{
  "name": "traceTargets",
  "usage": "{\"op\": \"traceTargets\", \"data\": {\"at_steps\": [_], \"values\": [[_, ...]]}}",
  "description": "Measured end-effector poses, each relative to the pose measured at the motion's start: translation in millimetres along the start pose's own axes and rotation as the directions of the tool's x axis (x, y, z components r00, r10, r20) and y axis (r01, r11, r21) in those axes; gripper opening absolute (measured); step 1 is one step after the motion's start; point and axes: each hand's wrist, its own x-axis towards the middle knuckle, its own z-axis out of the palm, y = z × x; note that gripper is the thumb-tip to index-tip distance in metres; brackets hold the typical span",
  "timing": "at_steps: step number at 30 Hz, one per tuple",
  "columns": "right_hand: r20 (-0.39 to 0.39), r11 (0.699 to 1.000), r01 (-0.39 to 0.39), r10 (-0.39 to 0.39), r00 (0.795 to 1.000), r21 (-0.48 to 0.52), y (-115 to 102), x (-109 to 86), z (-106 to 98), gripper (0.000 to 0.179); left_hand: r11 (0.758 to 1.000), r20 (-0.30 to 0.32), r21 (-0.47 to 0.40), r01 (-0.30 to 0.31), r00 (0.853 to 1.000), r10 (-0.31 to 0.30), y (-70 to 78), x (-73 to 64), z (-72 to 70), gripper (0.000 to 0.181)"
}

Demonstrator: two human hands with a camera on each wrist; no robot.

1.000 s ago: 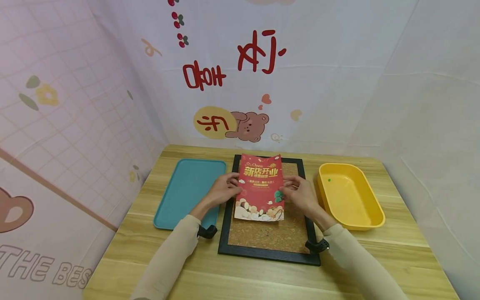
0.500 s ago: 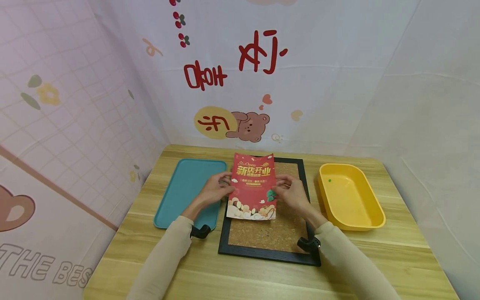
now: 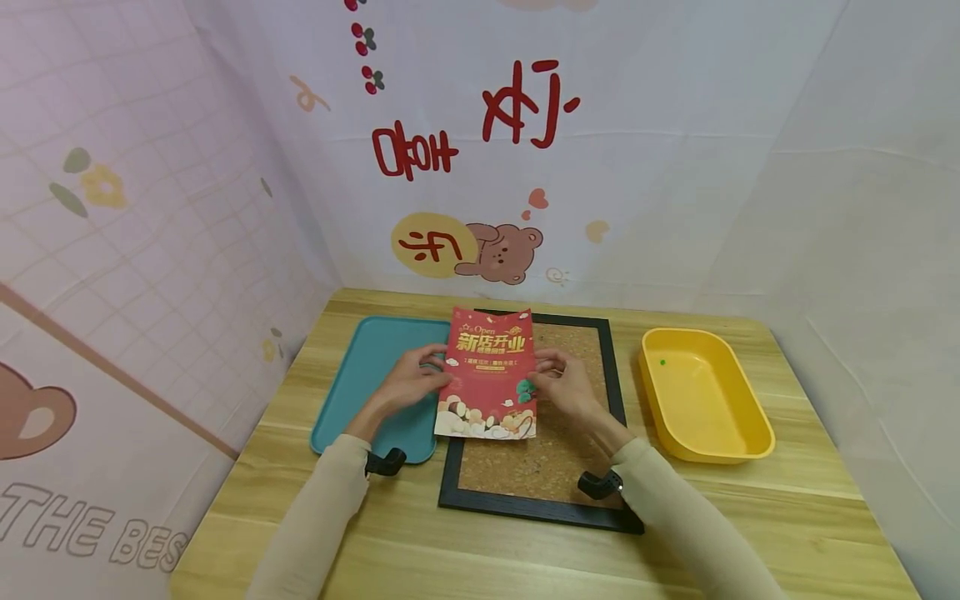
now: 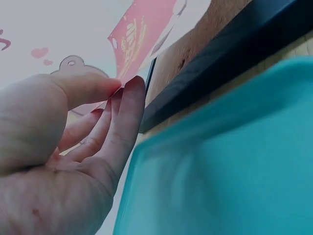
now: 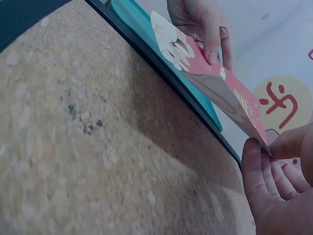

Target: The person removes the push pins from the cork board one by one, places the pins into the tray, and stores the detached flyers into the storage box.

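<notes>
A red flyer (image 3: 489, 379) with gold lettering is stretched between the two hands in the head view. My left hand (image 3: 408, 379) pinches its left edge between thumb and fingers, over the blue tray (image 3: 367, 358). On the opposite edge, my right hand (image 3: 567, 385) grips the flyer the same way. Below it lies a black-framed cork board (image 3: 540, 475). The right wrist view shows the flyer (image 5: 215, 83) raised above the cork, its shadow falling on the board. In the left wrist view, the thumb and fingertips meet on the flyer's edge (image 4: 139, 34).
A yellow bin (image 3: 705, 396) stands to the right of the board, with a small green spot inside. The wooden table (image 3: 480, 554) ends at a white printed curtain (image 3: 637, 208) behind. Another printed curtain (image 3: 150, 250) hangs on the left.
Both hands have carried the flyer steadily to the left, from over the middle of the cork board to across the board's left edge and the blue tray's right side.
</notes>
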Motion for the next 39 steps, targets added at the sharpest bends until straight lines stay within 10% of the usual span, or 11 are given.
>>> {"op": "traceTargets", "data": {"at_steps": [39], "values": [[0.008,0.999,-0.006,0.006,1.000,0.041,0,21.4,99,0.040,0.997,-0.056,0.015,0.076,0.996,-0.075,-33.3,-34.2,-69.6,0.065]]}}
